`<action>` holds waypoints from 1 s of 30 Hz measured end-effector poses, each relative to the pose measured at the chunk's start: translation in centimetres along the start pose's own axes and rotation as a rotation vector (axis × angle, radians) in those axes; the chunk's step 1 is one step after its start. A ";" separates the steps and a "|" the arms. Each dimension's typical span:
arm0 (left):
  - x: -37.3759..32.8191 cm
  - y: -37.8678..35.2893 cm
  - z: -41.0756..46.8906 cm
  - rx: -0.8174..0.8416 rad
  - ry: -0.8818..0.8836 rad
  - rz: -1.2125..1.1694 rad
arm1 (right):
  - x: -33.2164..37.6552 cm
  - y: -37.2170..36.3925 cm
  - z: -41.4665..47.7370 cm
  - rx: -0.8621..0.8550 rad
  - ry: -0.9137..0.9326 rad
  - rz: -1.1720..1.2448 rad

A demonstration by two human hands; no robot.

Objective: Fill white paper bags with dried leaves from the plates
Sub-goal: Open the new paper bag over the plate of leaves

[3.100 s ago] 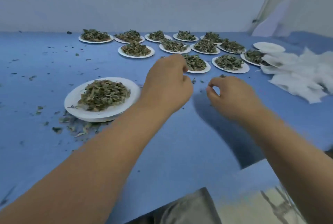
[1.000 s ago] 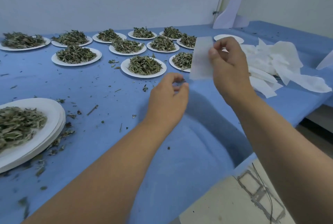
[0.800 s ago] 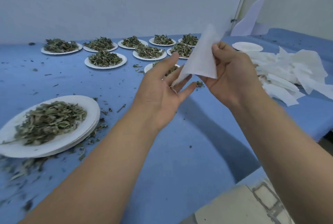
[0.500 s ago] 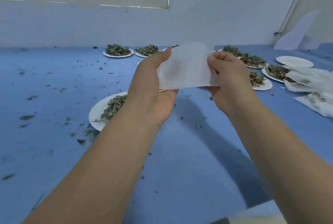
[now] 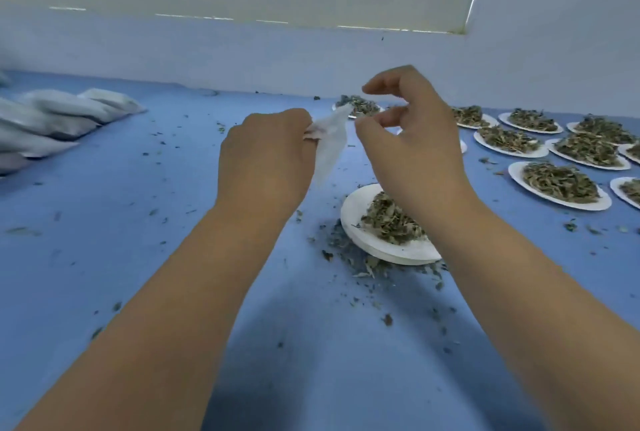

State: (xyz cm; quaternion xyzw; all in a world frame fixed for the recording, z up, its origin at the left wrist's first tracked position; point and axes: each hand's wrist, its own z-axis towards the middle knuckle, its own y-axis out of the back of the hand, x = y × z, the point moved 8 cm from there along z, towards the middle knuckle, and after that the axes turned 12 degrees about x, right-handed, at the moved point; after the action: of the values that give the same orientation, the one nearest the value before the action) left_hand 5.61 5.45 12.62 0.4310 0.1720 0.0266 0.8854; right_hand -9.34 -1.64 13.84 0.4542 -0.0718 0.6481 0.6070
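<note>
The thin, translucent white paper bag [image 5: 329, 146] should handle as almost nothing: feather-light, limp, and easy to crease or tear. It wants a gentle pinch at the top edge, one side of the mouth in each hand, rather than a grab at the middle. It hangs in the air above the blue cloth-covered table [image 5: 138, 257], between the two hands and just up and left of the nearest white round paper plate [image 5: 349, 222]. That plate's heap of dried green-grey leaves [image 5: 391, 219] looks loose, crumbly and likely to shed, judging by the crumbs [image 5: 367, 268] scattered round the plate. The left hand [image 5: 266, 160] has its fingers curled tight and pinches the bag near its upper end; the bag droops from that grip, flat and seemingly not opened. The right hand [image 5: 415, 139] hovers just beside the bag with fingers loosely bent and spread, thumb and forefinger a moderate gap apart and holding nothing. Its forefinger tip is very near the bag's edge, but whether it touches I cannot tell. Further right stand rows of more leaf-laden plates [image 5: 561, 184], and at far left lies a pile of plump filled bags [image 5: 52, 119], well apart from the hands
</note>
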 end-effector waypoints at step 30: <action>4.5 -6.2 0.3 0.591 -0.122 -0.315 | -2.6 -7.1 0.8 0.345 -0.020 0.055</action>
State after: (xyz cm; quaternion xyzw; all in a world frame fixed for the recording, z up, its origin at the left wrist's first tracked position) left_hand 9.30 2.19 6.74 0.6380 0.1835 -0.1876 0.7240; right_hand -3.28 -2.25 9.36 0.5560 0.0223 0.6626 0.5013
